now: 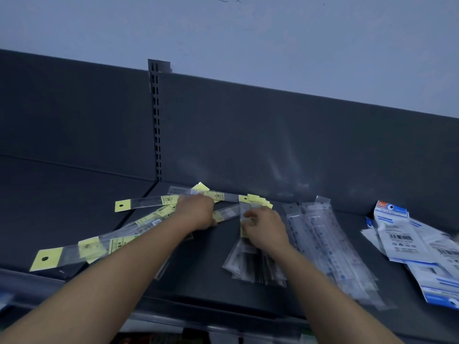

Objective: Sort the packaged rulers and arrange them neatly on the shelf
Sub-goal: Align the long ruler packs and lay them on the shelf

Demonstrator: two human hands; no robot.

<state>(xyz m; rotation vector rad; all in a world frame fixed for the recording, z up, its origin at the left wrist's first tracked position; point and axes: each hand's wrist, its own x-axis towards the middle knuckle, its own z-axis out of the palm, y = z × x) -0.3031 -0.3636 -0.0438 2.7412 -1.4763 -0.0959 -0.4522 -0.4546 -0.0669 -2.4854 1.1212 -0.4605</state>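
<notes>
Clear-sleeved rulers with yellow header cards (pixel 104 247) lie scattered across the left part of the dark shelf (pixel 198 274). My left hand (pixel 197 212) rests on this loose heap, fingers curled over one yellow-labelled ruler (pixel 224 214). My right hand (pixel 265 228) pinches the top of a ruler pack on a small stack (pixel 250 264) in the middle. A second stack of clear ruler packs (pixel 327 247) lies just right of it, fanned toward the front edge.
White and blue packaged sets (pixel 407 237) are piled at the far right. The shelf's dark back panel (pixel 273 135) rises behind, with a slotted upright (pixel 156 120). The front lip (pixel 173 309) runs below my forearms.
</notes>
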